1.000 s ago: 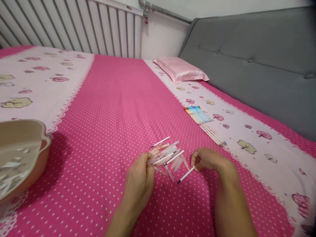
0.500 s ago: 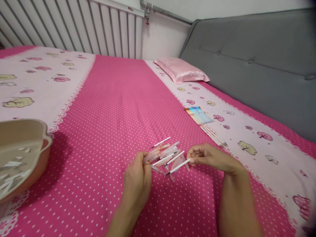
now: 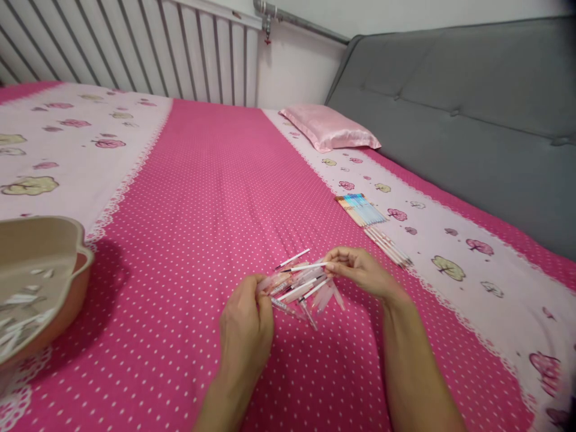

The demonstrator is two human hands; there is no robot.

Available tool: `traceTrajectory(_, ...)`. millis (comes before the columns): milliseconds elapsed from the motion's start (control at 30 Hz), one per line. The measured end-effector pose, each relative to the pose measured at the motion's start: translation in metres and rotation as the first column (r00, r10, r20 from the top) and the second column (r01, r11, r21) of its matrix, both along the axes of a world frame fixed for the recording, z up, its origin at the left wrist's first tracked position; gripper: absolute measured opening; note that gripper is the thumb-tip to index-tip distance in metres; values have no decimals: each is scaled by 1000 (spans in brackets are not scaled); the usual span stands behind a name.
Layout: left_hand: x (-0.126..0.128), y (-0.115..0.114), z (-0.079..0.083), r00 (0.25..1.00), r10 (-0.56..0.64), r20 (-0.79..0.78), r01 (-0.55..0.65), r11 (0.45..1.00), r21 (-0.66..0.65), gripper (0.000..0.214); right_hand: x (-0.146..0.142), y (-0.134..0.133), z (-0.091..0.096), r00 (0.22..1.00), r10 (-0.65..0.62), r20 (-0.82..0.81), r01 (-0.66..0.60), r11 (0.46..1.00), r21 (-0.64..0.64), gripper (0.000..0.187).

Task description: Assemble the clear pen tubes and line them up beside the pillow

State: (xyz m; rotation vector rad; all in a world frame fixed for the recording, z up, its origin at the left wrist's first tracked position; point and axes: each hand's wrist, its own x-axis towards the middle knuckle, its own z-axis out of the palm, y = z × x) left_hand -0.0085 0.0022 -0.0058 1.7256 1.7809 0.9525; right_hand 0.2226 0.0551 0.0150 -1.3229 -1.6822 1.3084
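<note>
A loose pile of pen parts [image 3: 299,291], white refills and translucent pinkish pieces, lies on the pink dotted bedsheet. My right hand [image 3: 357,270] pinches one end of a white pen refill [image 3: 309,266], whose dark tip points left over the pile's far side. At the pile's left edge, my left hand [image 3: 247,315] is closed with thumb and fingers around a translucent pink pen piece [image 3: 269,282], its far part hidden by the fingers. Another white refill [image 3: 293,258] rests just beyond the pile.
Pens with blue and orange ends [image 3: 361,210] lie side by side to the right, with several pale pens [image 3: 387,245] below them. A beige basin [image 3: 81,264] holding small white pieces stands at left. A pink pillow [image 3: 330,128] rests by the grey headboard [image 3: 454,78].
My right hand has moved left and away from me, carrying the white refill from the pile's near side to its far side. My left hand stays nearly in place.
</note>
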Motion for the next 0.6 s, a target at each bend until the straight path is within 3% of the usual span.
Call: traceTrajectory(600,-1,0,-5,996,-92,-14,93,992,90,26,-3,-4,5,997,-19,74,17,1000,21,28)
